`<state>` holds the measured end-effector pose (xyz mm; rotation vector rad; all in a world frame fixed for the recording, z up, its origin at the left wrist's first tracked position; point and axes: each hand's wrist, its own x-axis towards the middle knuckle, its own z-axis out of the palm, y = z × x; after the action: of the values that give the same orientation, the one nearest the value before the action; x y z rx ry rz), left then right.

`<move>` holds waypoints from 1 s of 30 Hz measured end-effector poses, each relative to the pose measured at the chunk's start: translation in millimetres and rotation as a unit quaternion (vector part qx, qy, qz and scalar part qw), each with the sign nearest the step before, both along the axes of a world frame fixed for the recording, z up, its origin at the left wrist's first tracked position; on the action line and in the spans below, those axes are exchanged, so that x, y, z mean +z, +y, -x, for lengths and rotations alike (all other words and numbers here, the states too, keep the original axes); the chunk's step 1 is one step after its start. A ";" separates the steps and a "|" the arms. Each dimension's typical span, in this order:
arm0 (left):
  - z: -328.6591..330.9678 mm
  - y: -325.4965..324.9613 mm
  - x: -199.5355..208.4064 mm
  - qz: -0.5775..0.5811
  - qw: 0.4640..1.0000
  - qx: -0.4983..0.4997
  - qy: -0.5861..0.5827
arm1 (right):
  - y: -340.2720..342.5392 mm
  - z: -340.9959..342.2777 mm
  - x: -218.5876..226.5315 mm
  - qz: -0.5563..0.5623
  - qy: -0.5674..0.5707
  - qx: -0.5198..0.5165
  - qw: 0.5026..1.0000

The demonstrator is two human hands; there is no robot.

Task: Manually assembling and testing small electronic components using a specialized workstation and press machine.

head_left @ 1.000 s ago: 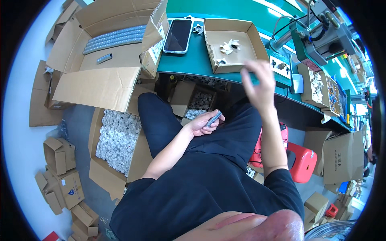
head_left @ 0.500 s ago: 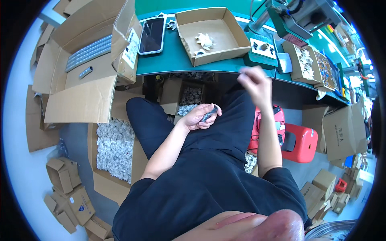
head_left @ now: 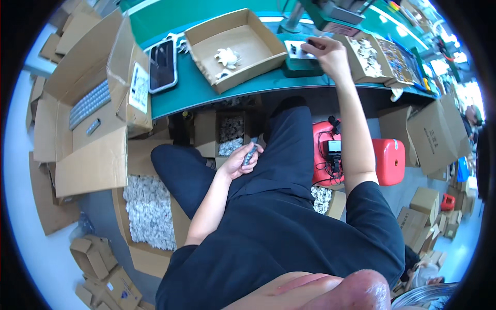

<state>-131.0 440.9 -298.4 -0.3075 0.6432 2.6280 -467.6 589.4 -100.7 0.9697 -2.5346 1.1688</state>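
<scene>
My left hand (head_left: pixel 236 164) is above my lap, its fingers wrapped round a short grey segmented strip (head_left: pixel 250 155). My right hand (head_left: pixel 330 56) reaches out to the bench. Its fingertips are pinched at the white-topped fixture (head_left: pixel 293 49) on the green base of a bench press. Whatever lies between those fingertips is too small to make out. Left of the fixture is a shallow cardboard tray (head_left: pixel 204 35) with a white finned wheel (head_left: pixel 228 58) in it. More grey segmented strips (head_left: pixel 91 105) lie in rows in the large open carton at the left.
A phone (head_left: pixel 163 64) lies on the green bench (head_left: pixel 178 101). Right of the press, a box of white parts (head_left: pixel 367 57) stands beside a tray of small parts (head_left: pixel 398 62). Below are a carton of pale parts (head_left: pixel 149 212) and a red case (head_left: pixel 388 161) with cables nearby.
My right hand has moved from over the bench's front edge up to the fixture. The left hand still holds the strip. The whole view has swung toward the right.
</scene>
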 end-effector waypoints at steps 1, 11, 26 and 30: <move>4.1 1.8 -0.6 0.004 1.000 -0.002 0.000 | 3.5 4.7 2.8 -0.036 0.011 -0.007 0.999; 3.4 2.9 -7.7 0.073 0.997 -0.025 -0.019 | -23.3 -51.5 18.9 -0.277 0.321 -0.151 0.893; 4.3 -12.0 -18.4 0.131 0.991 -0.012 -0.036 | -142.6 -57.8 24.4 -0.253 -0.100 0.226 0.935; 9.5 -16.9 -20.0 0.151 0.988 -0.012 -0.021 | -145.4 -49.8 27.0 -0.306 -0.161 0.252 0.904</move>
<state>-140.5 424.0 -318.4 -0.4383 1.0250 2.4902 -417.8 444.0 -73.7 1.7936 -3.1159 0.6440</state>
